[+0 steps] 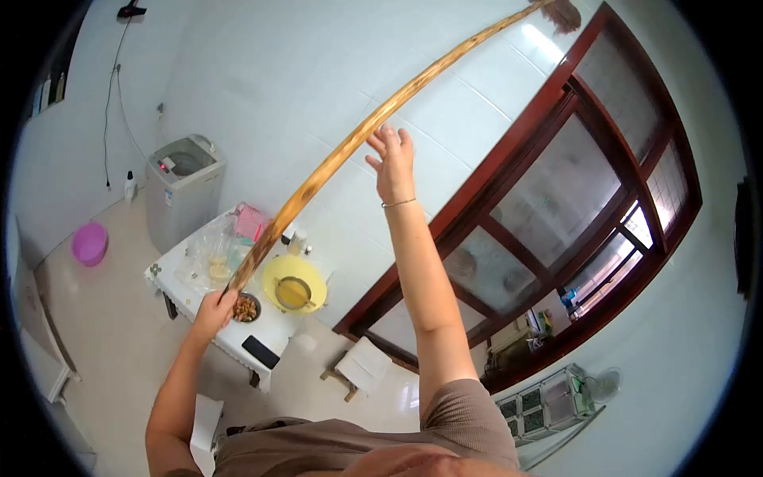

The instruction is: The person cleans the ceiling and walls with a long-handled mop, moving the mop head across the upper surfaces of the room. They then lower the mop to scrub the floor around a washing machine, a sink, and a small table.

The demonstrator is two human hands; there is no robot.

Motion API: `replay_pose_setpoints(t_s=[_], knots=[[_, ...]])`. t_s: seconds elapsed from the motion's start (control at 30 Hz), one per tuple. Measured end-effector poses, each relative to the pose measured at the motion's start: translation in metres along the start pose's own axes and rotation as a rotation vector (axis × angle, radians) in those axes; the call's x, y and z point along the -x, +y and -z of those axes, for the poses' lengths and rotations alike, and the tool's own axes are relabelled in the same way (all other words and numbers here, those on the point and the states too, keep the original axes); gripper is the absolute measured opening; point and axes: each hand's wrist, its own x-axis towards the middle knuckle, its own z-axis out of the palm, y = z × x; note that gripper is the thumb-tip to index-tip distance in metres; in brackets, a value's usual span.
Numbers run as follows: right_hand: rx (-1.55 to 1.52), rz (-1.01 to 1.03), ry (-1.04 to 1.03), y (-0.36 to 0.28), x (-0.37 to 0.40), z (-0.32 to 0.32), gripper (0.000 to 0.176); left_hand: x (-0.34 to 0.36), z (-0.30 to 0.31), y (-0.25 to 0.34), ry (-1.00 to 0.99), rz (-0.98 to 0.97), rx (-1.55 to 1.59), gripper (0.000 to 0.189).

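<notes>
Two hands up at one long pole [318, 179]. Far left: pink plastic basin [89, 242], grey washing machine [183, 187]. Left hand [214, 308] clenched round the pole's lower end, above a white table [274, 326] carrying a round yellow dish [296, 280]. Pole is mottled yellow-brown cane, smooth, slanting up to a dark bristly head [564, 14]. Right hand [393, 163] released, fingers spread, fingertips just beside the shaft; contact unclear. Right: red-brown wooden window frame [469, 187], frosted panes.
</notes>
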Motion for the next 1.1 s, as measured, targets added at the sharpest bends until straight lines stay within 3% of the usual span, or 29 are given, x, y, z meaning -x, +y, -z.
replay_pose_setpoints(t_s=[0.03,0.1,0.17,0.3,0.6,0.67,0.77,0.87,1.0,1.1], knots=[[-0.074,-0.046,0.025,0.012,0.005,-0.007,0.076,0.019,0.009,-0.022,0.021,0.026,0.015,0.037],[-0.169,-0.094,-0.065,0.05,0.018,-0.017,0.037,0.059,0.033,-0.081,0.025,0.017,-0.141,0.033],[-0.299,-0.166,-0.154,0.056,0.058,-0.042,0.037,0.108,0.049,-0.102,0.054,0.18,-0.151,0.027],[-0.706,-0.572,-0.258,0.107,0.123,-0.064,0.029,0.2,0.097,-0.147,0.077,0.26,-0.274,0.024],[-0.711,-0.78,-0.106,0.157,0.313,-0.112,0.021,0.359,0.172,-0.197,0.164,0.453,-0.574,0.025],[-0.549,-0.844,-0.024,0.158,0.343,-0.12,0.017,0.381,0.181,-0.197,0.197,0.513,-0.578,0.029],[-0.523,-0.837,0.067,0.158,0.348,-0.121,0.014,0.38,0.175,-0.206,0.15,0.568,-0.659,0.032],[-0.481,-0.771,0.091,0.161,0.317,-0.109,0.014,0.343,0.159,-0.213,0.101,0.465,-0.55,0.034],[-0.319,-0.524,0.048,0.143,0.237,-0.077,0.015,0.268,0.117,-0.2,0.067,0.386,-0.542,0.037],[-0.427,-0.632,0.059,0.125,0.187,-0.062,0.018,0.225,0.092,-0.173,0.091,0.291,-0.523,0.037]])
